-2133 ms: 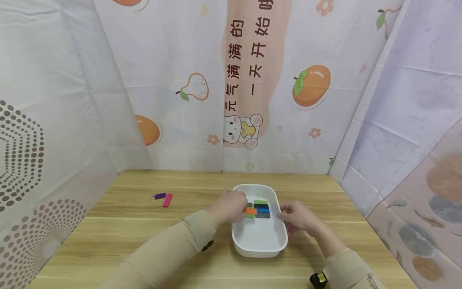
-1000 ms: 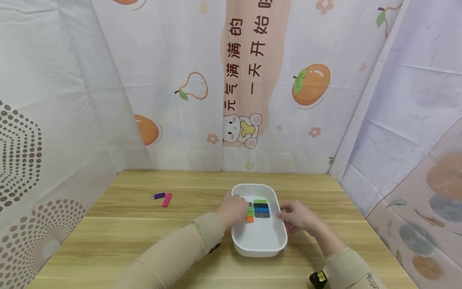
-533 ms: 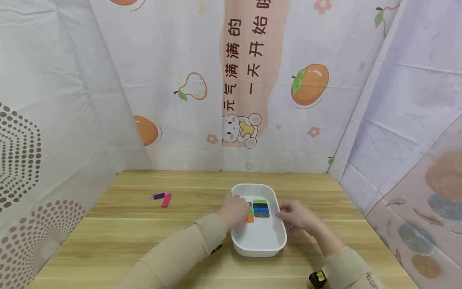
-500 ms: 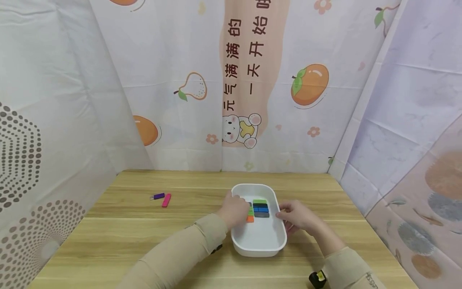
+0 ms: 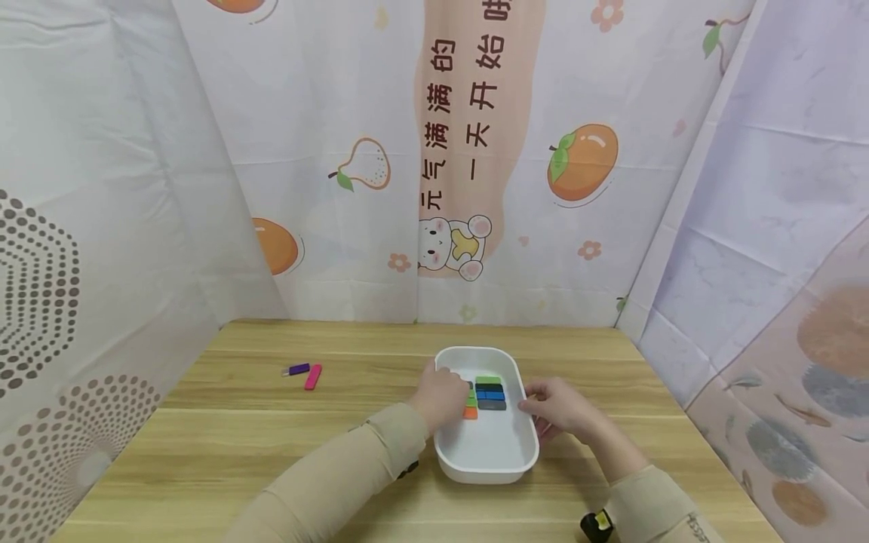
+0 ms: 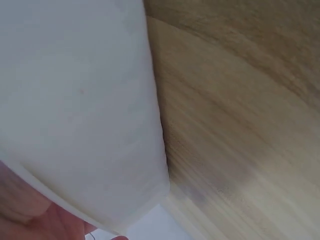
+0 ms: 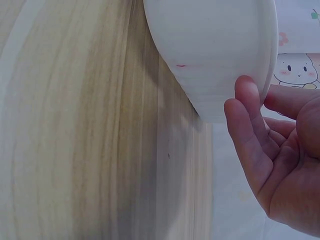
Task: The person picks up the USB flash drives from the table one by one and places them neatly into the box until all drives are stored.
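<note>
A white plastic tray (image 5: 488,445) stands on the wooden table, with several coloured flash drives lying in two columns inside. Blue (image 5: 490,395), grey (image 5: 492,405) and green (image 5: 487,380) ones make up part of the right column. Over the left column is my left hand (image 5: 440,397), reaching in across the rim. Its fingertips are hidden in the head view, and it covers part of an orange flash drive (image 5: 471,413). In the left wrist view the tray's wall hides most of that hand. My right hand (image 7: 280,150) pinches the tray's right rim, thumb inside and fingers outside.
At the table's far left lie a purple flash drive (image 5: 296,369) with a bare metal plug and a pink flash drive (image 5: 313,376). Printed curtains (image 5: 305,98) enclose the table's back and sides.
The orange flash drive, earlier held higher over the column by my left hand, came down to the near end of the left column. During the last half second both hands have stayed put.
</note>
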`<state>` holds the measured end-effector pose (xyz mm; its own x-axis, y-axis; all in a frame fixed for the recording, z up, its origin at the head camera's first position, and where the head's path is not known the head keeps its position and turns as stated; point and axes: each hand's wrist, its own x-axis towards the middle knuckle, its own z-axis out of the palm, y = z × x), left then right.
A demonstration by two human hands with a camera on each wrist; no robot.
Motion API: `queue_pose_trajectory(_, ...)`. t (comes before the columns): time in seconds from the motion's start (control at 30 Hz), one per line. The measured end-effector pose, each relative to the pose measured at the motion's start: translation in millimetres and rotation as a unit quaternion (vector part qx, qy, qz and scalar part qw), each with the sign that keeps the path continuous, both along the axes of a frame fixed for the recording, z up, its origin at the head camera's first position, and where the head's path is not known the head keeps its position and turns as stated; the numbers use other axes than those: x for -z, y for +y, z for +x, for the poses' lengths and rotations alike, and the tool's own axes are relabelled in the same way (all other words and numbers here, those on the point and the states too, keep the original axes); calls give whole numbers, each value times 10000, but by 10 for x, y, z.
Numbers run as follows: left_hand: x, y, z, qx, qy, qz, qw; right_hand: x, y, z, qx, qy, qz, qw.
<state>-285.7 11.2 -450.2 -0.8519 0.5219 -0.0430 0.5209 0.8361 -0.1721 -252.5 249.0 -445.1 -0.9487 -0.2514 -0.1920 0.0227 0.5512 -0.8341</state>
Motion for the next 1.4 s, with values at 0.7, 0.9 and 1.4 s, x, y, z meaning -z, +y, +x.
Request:
queue_pose_trajectory(0.7, -340, -490, 7, 241, 88, 1800, 9833, 16, 4, 19, -10, -69, -7, 10000)
queue_pose_trajectory(0.9, -426, -717, 2, -56, 125, 2182, 9758, 24, 11, 16, 11, -69, -39, 10000)
queue_pose_trajectory(1.4, -493, -1384, -32, -428, 529, 2488, 9662, 23, -21, 1, 20, -99, -77, 9999)
